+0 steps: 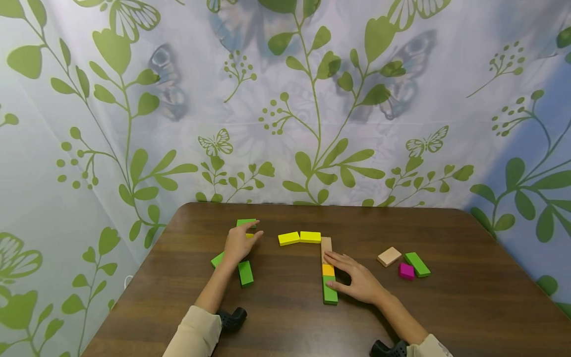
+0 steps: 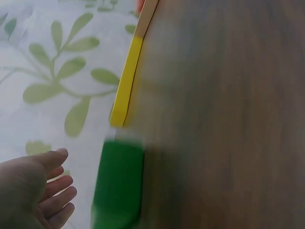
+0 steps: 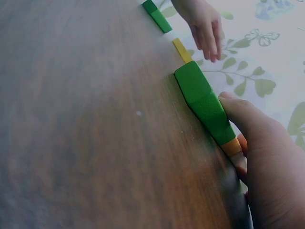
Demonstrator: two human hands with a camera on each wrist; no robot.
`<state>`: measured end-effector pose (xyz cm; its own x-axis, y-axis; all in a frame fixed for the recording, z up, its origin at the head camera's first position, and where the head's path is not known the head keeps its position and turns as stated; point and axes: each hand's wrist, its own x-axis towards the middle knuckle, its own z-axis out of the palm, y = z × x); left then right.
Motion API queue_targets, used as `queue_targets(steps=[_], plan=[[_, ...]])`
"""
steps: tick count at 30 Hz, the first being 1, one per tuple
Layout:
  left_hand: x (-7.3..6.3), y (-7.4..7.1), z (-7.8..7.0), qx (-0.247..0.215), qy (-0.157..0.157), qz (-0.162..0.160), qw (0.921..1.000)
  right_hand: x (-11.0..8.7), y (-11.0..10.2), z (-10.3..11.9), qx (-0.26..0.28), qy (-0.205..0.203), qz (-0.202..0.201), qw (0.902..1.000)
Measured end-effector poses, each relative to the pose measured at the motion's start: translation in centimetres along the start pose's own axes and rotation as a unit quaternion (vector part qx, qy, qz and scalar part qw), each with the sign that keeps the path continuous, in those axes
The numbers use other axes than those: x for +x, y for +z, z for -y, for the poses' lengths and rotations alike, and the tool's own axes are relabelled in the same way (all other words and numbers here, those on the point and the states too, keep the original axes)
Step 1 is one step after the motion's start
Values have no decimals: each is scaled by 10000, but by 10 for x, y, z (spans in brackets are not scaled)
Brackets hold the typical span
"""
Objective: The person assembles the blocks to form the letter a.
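Observation:
My right hand (image 1: 359, 280) lies along the right side of a line of blocks, its fingers extended. Its thumb touches the green block (image 1: 330, 296) at the near end, while the fingertips touch the plain wooden block (image 1: 326, 244). Between these two blocks sits an orange block (image 1: 328, 270). Two yellow blocks, one (image 1: 310, 237) at the line's far end and another (image 1: 289, 239) slightly angled, extend leftward. My left hand (image 1: 237, 244) hovers over loose blocks, thumb and fingers apart, holding nothing visible. A partly hidden yellow block (image 1: 250, 235) shows beside its thumb.
Around the left hand lie green blocks: one behind (image 1: 246, 223), one nearer (image 1: 246, 274) and one partly covered (image 1: 217, 260). To the right are a wooden block (image 1: 389, 256), a magenta block (image 1: 406, 271) and a green block (image 1: 417, 265). A patterned curtain (image 1: 250, 163) hangs behind the table.

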<state>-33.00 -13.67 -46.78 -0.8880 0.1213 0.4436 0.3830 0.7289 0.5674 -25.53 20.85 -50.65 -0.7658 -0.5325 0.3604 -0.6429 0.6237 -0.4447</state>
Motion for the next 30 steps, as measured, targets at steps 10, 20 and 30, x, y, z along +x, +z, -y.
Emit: queue_targets(steps=[10, 20, 30], plan=[[-8, -20, 44, -219, -164, 188, 9994, -1, 0, -1, 49, 39, -28, 10000], [-12, -23, 59, -209, -127, 605, 9979, -1, -1, 0, 35, 113, 3, 9999], [-20, -18, 56, -357, -97, 458, 9983, -2, 1, -2, -7, -2, -15, 10000]])
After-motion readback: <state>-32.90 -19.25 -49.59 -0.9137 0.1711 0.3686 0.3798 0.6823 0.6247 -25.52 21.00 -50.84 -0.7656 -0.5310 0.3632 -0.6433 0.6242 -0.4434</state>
